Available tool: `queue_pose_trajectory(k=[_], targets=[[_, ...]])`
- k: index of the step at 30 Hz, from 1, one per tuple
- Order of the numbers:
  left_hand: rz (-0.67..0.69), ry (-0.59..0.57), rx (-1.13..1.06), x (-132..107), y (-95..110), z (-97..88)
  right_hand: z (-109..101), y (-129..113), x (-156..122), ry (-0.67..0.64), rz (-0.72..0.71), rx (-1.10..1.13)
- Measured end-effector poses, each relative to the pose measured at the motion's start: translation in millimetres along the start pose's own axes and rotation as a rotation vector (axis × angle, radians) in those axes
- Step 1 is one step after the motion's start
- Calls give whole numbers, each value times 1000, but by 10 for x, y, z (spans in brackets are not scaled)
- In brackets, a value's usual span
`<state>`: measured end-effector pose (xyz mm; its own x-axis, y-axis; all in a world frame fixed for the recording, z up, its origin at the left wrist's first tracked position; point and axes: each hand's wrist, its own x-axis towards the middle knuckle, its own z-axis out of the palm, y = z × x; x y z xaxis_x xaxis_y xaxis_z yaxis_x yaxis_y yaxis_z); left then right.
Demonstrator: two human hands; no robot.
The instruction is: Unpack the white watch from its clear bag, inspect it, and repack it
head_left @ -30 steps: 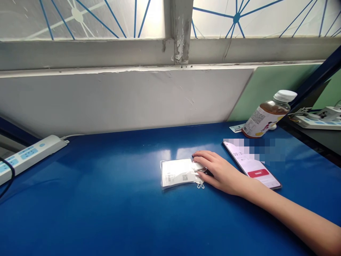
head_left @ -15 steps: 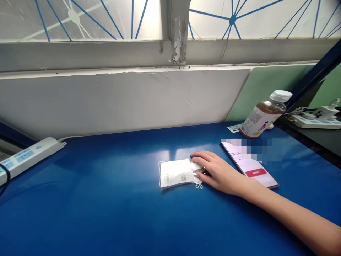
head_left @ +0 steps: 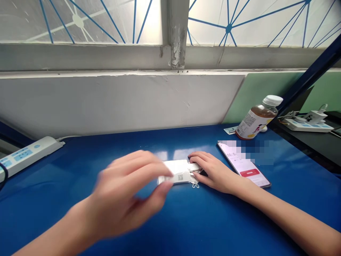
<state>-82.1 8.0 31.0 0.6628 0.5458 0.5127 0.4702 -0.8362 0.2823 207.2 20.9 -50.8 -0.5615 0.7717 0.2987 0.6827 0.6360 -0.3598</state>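
Note:
A white card-like packet in clear plastic wrap (head_left: 181, 169), printed with a barcode and a square code, lies flat on the blue table (head_left: 160, 220). At its right end, my right hand (head_left: 210, 172) has its thumb and fingers closed around a small white and metallic piece (head_left: 194, 167); its kind is unclear. A short bead chain (head_left: 195, 185) hangs out below it. Blurred by motion, my left hand (head_left: 133, 192) is above the packet's left end, thumb and fingertips apart with nothing between them. It covers part of the packet; contact cannot be made out.
Right of my right hand lies a phone (head_left: 243, 163) with a lit screen, partly pixelated. Behind it stand a capped bottle (head_left: 257, 119) and a small card (head_left: 229, 130). Power strips sit at the left edge (head_left: 26, 154) and far right (head_left: 309, 125). A wall (head_left: 119, 103) bounds the back.
My left hand has come into view from the lower left and reached over the packet. The right hand keeps its hold in about the same place. The view has shifted slightly.

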Motion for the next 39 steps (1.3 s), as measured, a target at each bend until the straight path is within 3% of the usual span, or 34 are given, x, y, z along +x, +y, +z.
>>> queue_pose_trajectory(k=[3, 6, 9, 19, 32, 35, 39], targets=[[-1, -143, 15, 189, -218, 328, 1, -13, -1, -7, 23, 9], [-81, -266, 18, 115, -420, 638, 13, -13, -10, -6, 41, 16], [-124, -287, 1, -2, -517, 787, 28, 0, -22, 3, 58, 20], [-142, -252, -10, 24, -503, 824, -92, 64, -16, 2, 15, -66], [-172, -243, 2, 5, -500, 831, -263, 91, -27, -139, 80, -174], [-175, -251, -2, 11, -500, 828, -329, 176, -43, -71, 49, -232], [-167, -259, -7, 17, -503, 831, -392, 304, -47, 128, 42, -217]])
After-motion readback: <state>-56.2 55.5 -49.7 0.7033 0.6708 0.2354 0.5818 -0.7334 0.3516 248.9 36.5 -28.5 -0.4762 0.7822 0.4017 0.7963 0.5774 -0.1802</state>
